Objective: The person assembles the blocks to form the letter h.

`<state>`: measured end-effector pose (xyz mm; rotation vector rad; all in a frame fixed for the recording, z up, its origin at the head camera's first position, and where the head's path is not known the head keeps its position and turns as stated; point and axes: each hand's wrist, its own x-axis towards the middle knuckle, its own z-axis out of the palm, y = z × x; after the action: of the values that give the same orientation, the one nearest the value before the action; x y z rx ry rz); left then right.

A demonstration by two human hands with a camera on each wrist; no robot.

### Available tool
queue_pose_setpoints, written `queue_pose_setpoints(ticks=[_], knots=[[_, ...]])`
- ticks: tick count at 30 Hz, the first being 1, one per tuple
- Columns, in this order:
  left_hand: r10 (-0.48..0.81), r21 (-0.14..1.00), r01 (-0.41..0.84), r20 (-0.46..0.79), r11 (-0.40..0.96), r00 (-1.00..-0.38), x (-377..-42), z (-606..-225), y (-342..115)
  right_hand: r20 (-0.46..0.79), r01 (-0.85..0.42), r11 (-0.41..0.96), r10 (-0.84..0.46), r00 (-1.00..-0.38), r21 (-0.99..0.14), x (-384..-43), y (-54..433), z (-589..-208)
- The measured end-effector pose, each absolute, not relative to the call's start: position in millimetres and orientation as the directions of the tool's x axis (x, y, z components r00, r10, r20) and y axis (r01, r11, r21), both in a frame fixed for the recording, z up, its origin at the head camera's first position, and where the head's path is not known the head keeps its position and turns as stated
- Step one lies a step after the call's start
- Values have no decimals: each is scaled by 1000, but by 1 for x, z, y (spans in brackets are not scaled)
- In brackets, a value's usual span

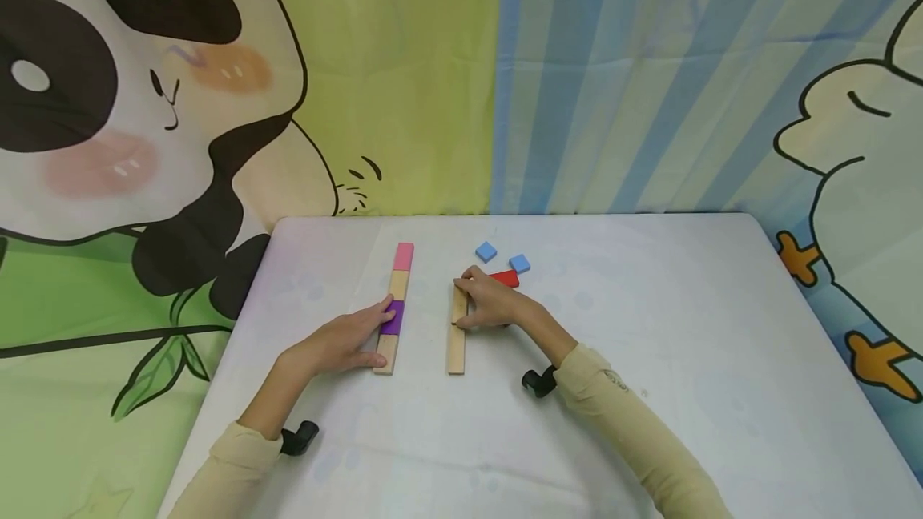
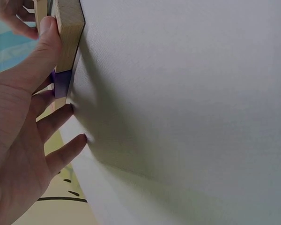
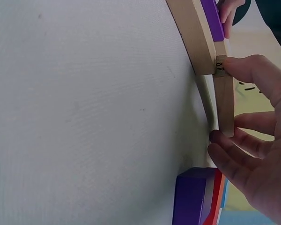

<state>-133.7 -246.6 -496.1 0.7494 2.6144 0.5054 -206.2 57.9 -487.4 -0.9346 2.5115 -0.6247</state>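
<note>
My left hand (image 1: 339, 343) rests along a row of blocks, its fingertips touching the purple block (image 1: 392, 319) and its thumb at the near plain wooden block (image 1: 385, 353). Beyond these, the row continues with another plain block and a pink block (image 1: 405, 256). In the left wrist view, the left thumb (image 2: 48, 42) lies against bare wood. My right hand (image 1: 490, 300) pinches a plain wooden block (image 3: 225, 105) between thumb and fingers. That block meets, end to end, a second plain wooden block (image 1: 457, 351), forming a parallel row.
Past the right hand lie a red block (image 1: 507, 278) and two small blue squares (image 1: 486, 251), (image 1: 519, 263). Beside the red one, the right wrist view shows a purple block (image 3: 189, 199). A printed curtain hangs behind the white table (image 1: 685, 391).
</note>
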Motion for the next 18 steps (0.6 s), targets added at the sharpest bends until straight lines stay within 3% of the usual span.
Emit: queue_pose_setpoints(ticks=[18], knots=[[572, 423, 448, -234, 788, -786, -134, -494, -247, -192, -531, 672, -696, -692, -516, -208, 59, -497]])
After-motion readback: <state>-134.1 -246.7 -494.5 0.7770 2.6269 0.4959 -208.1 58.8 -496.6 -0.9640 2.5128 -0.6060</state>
